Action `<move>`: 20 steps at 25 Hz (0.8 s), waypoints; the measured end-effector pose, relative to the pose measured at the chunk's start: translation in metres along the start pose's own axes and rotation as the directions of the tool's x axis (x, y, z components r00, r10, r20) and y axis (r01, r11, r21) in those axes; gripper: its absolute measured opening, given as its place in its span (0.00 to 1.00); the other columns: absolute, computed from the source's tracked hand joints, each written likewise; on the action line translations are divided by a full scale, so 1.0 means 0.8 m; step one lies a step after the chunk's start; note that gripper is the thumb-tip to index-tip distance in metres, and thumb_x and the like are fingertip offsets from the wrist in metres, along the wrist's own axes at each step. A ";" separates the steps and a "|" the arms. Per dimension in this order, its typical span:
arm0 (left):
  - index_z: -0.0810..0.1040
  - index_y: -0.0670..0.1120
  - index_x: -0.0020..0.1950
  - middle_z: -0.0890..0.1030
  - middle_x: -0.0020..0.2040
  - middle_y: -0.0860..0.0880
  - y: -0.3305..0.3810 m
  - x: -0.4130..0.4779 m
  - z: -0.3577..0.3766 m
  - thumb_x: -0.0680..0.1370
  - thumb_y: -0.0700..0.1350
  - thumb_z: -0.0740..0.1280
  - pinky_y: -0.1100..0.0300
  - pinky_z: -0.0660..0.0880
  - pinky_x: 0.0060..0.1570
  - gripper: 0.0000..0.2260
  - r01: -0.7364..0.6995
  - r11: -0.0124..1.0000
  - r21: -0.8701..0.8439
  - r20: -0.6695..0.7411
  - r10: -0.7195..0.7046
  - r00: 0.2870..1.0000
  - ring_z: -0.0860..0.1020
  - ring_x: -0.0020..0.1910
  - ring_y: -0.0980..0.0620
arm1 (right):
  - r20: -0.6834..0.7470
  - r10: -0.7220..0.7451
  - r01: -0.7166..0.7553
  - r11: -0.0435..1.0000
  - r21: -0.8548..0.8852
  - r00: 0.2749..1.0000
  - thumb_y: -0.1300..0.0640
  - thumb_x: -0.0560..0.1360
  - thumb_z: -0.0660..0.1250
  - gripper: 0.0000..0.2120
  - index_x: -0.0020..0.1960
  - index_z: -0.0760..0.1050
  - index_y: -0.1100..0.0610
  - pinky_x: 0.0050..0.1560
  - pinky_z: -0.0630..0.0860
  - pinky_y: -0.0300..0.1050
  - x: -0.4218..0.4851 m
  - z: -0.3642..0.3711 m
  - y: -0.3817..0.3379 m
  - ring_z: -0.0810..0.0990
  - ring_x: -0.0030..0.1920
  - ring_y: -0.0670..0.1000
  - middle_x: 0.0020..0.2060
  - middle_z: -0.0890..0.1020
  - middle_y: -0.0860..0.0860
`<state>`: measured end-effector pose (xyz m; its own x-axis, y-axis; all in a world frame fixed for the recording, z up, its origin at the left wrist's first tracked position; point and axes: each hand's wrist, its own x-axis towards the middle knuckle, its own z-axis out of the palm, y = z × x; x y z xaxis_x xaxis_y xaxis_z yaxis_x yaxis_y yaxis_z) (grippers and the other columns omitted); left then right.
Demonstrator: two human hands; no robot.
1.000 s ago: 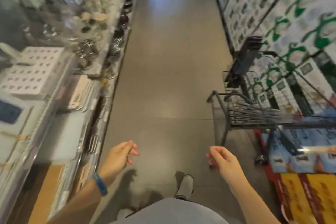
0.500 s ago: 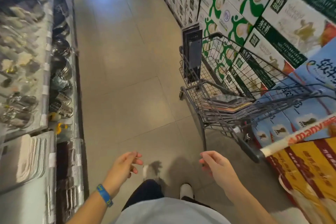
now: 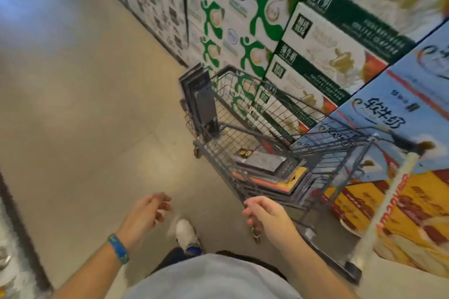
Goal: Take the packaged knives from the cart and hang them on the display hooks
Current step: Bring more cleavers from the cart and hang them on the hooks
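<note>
Zero packs in hand as far as I can see: both hands are empty. The left hand (image 3: 145, 211), blue wristband (image 3: 118, 248) on it, hangs over the floor with its fingers loosely curled. The right hand (image 3: 264, 216) is the same, loose and holding nothing, just short of the near corner of the wire cart (image 3: 218, 160). A white shoe (image 3: 185, 233) shows between them. The cart sits off to the right with its white handle bar (image 3: 388, 201) out past the right arm, so I'd guess the reach goes in over the side rail, not from the handle end. Inside, a flat stack of packaged knives (image 3: 264, 161) lies on the basket floor, and a few more dark packs (image 3: 202, 104) stand upright against the far end. So pretty much all the hanging looks left to do. The display hooks aren't in view at all, just a blurry sliver of shelf (image 3: 9, 262) at the bottom left. Room-wise, the cart's far side is right up against a wall of stacked milk cases (image 3: 315, 31), so there's no space there. The tan floor (image 3: 97, 104) on the left is wide open for turning toward the shelf. I'd watch the wire rim when lifting packs out.
</note>
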<state>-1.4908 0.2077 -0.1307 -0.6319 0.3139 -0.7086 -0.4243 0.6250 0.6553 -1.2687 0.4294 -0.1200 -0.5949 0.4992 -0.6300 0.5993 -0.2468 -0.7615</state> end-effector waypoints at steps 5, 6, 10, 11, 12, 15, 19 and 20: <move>0.80 0.42 0.51 0.83 0.42 0.47 0.109 0.108 -0.007 0.84 0.48 0.60 0.59 0.65 0.32 0.13 -0.034 0.980 0.198 0.160 0.002 0.987 0.73 0.31 0.50 | -0.206 0.065 -0.040 0.992 0.123 0.976 0.49 0.82 0.67 0.08 0.48 0.84 0.43 0.39 0.77 0.42 0.060 -0.004 -0.052 0.83 0.38 0.47 0.43 0.88 0.49; 0.81 0.43 0.51 0.83 0.41 0.47 0.118 0.121 -0.002 0.83 0.48 0.60 0.59 0.66 0.33 0.13 -0.025 0.978 0.209 0.177 -0.013 0.984 0.73 0.31 0.51 | -0.234 0.093 -0.064 0.989 0.131 0.968 0.49 0.82 0.67 0.08 0.48 0.84 0.45 0.39 0.78 0.41 0.064 -0.008 -0.050 0.83 0.38 0.47 0.43 0.88 0.49; 0.81 0.46 0.50 0.84 0.41 0.50 0.157 0.164 0.038 0.84 0.49 0.59 0.60 0.68 0.32 0.12 -0.072 0.952 0.297 0.260 -0.008 0.966 0.74 0.29 0.55 | -0.394 0.146 -0.102 0.986 0.130 0.907 0.50 0.82 0.66 0.06 0.49 0.82 0.48 0.41 0.76 0.37 0.108 -0.057 -0.047 0.84 0.41 0.45 0.43 0.87 0.45; 0.81 0.47 0.49 0.84 0.42 0.49 0.170 0.172 0.050 0.84 0.48 0.59 0.62 0.67 0.31 0.12 -0.091 0.950 0.300 0.260 0.010 0.965 0.74 0.27 0.57 | -0.450 0.152 -0.123 0.988 0.092 0.880 0.50 0.82 0.66 0.06 0.50 0.81 0.48 0.46 0.75 0.41 0.126 -0.078 -0.048 0.84 0.46 0.46 0.45 0.87 0.45; 0.81 0.47 0.49 0.84 0.42 0.49 0.188 0.178 0.061 0.84 0.48 0.58 0.63 0.67 0.29 0.12 -0.111 0.950 0.291 0.261 0.033 0.965 0.74 0.26 0.58 | -0.507 0.159 -0.165 0.986 0.034 0.847 0.50 0.82 0.66 0.06 0.52 0.81 0.49 0.50 0.75 0.43 0.145 -0.102 -0.050 0.83 0.50 0.49 0.49 0.87 0.45; 0.81 0.49 0.48 0.85 0.41 0.50 0.239 0.191 0.087 0.84 0.50 0.59 0.65 0.67 0.26 0.13 -0.172 0.937 0.303 0.273 0.088 0.958 0.76 0.27 0.58 | -0.591 0.087 -0.299 0.915 -0.271 0.802 0.46 0.81 0.67 0.16 0.65 0.77 0.53 0.55 0.75 0.48 0.204 -0.165 -0.051 0.79 0.59 0.56 0.60 0.82 0.53; 0.82 0.51 0.48 0.86 0.41 0.53 0.278 0.202 0.123 0.84 0.51 0.58 0.70 0.70 0.26 0.14 -0.272 0.876 0.398 0.322 0.144 0.936 0.78 0.29 0.59 | -0.429 0.336 -0.540 0.615 -0.575 0.839 0.40 0.77 0.72 0.38 0.78 0.62 0.55 0.61 0.77 0.55 0.274 -0.204 -0.033 0.77 0.65 0.62 0.65 0.78 0.59; 0.82 0.50 0.49 0.86 0.41 0.52 0.283 0.203 0.132 0.84 0.50 0.58 0.70 0.70 0.27 0.14 -0.277 0.870 0.407 0.327 0.144 0.934 0.78 0.29 0.60 | -0.350 0.444 -0.565 0.617 -0.548 0.825 0.43 0.76 0.74 0.40 0.80 0.60 0.56 0.60 0.78 0.55 0.282 -0.204 -0.027 0.78 0.64 0.63 0.66 0.78 0.59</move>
<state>-1.6210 0.4755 -0.1254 -0.4394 0.6168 -0.6530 0.0699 0.7482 0.6597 -1.3285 0.6826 -0.2209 -0.0368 0.5927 -0.8046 0.9993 0.0209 -0.0302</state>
